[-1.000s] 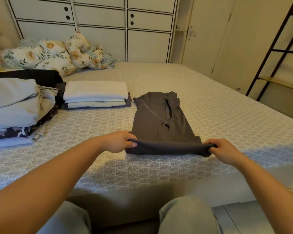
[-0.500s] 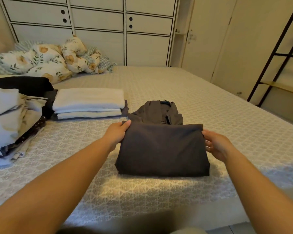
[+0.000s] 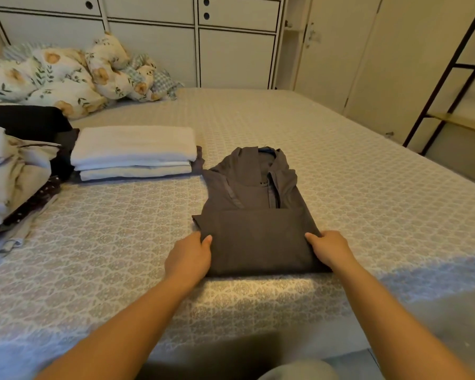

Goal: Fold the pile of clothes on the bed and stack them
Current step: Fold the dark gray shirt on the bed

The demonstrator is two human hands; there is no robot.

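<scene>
Both hands (image 3: 188, 256) apparently gripping shirt (image 3: 258, 215)

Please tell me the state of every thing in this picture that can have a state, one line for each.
Dark grey shirt: lower part folded up once, collar end uncovered, flat on bed.
Left hand: grips shirt's left edge.
Right hand: grips shirt's right edge.
White and cream folded stack: folded, neat.
Loose pale clothes pile: unfolded, heaped.
Floral quilt: crumpled.
White cupboard doors: closed.

Dim, warm yellowish light over the bed (image 3: 340, 160); a bluish patch at lower right, dark shadow along the bottom edge, wide-angle bowing at the sides, slightly soft.
</scene>
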